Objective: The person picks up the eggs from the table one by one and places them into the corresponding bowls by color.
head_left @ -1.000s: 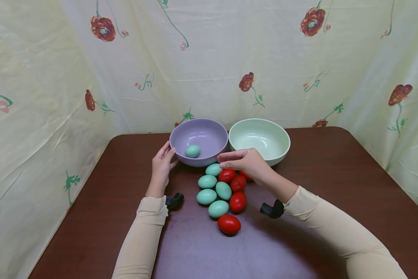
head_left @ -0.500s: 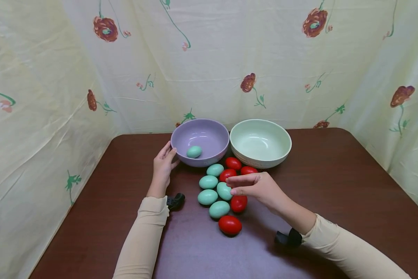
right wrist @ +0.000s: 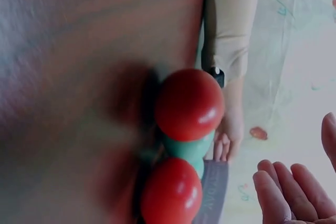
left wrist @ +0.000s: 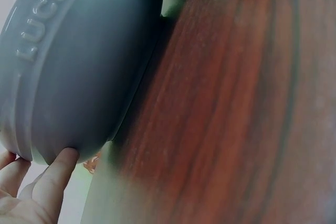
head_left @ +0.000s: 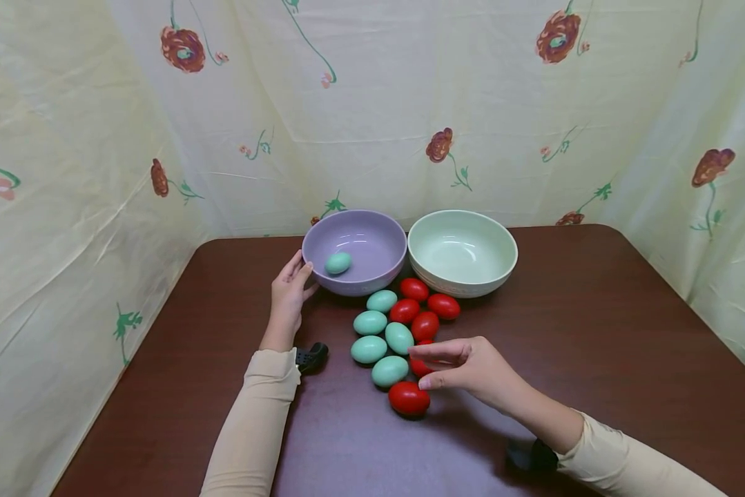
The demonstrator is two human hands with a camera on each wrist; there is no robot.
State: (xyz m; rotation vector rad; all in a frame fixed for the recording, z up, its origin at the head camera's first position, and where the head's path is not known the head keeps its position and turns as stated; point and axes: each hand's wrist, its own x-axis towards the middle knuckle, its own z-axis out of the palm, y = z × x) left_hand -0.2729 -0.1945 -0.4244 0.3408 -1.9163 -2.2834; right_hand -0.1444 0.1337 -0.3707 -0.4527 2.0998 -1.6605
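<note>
My left hand (head_left: 287,297) touches the outer left side of a purple bowl (head_left: 375,241), fingertips and thumb against its wall. The left wrist view shows those fingertips on the bowl's raised-lettered wall (left wrist: 89,66). One mint-green egg (head_left: 337,263) lies inside the bowl. With nothing held, my right hand (head_left: 480,369) hovers over the near end of an egg cluster, thumb apart from the fingers. Close below its thumb is the nearest red egg (head_left: 408,400); its fingers partly cover another red egg (head_left: 419,364). Several mint-green eggs (head_left: 369,350) lie left of the red ones.
A pale green bowl (head_left: 462,248) stands right beside the purple one. More red eggs (head_left: 424,326) lie in front of the bowls. Everything stands on a dark brown table (head_left: 583,304), with a flowered curtain (head_left: 360,166) behind and at both sides.
My right hand has moved back from the purple bowl's rim towards me, to the nearest red eggs. The mint-green egg in the bowl has shifted slightly left. My left hand stays put.
</note>
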